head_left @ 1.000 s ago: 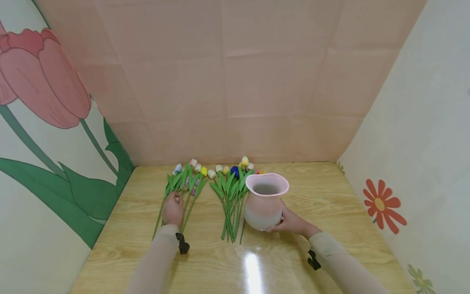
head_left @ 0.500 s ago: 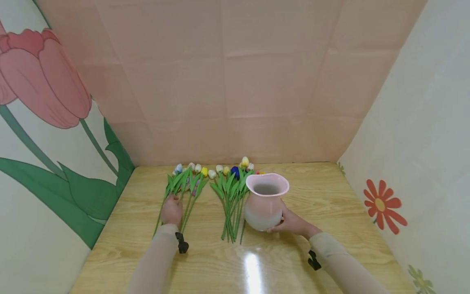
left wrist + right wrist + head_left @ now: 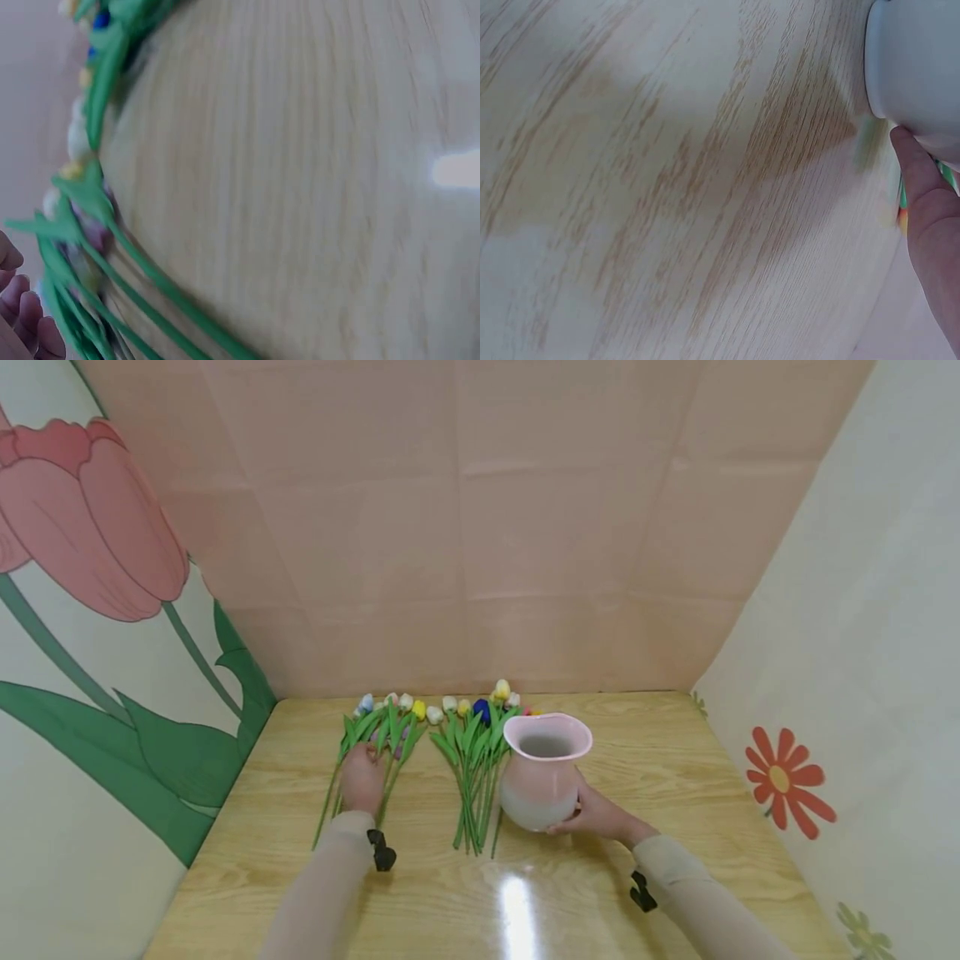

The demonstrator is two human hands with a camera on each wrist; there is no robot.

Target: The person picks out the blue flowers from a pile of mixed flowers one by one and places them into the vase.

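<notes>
My left hand (image 3: 362,779) is over the left group of artificial tulips (image 3: 393,727), its fingertips among the green leaves. In the left wrist view its fingers (image 3: 30,311) are loosely bent beside the leaves, with no stem showing between them. My right hand (image 3: 596,814) grips a pink and white vase (image 3: 538,789) low on its right side. The vase's wide wavy mouth faces up and a little toward me. In the right wrist view, the thumb (image 3: 922,176) lies along the vase wall (image 3: 922,67) near its base; the other fingers are hidden.
A second bunch of tulips (image 3: 472,777), with white, yellow and blue heads, lies just left of the vase, partly behind it. The wooden table (image 3: 645,735) meets a pink backdrop (image 3: 465,568) at the back. Printed flower panels stand on both sides.
My left hand first drew back slightly as the pink tulip head dropped lower, then moved up and right over the leaves. The right hand and vase have stayed in place.
</notes>
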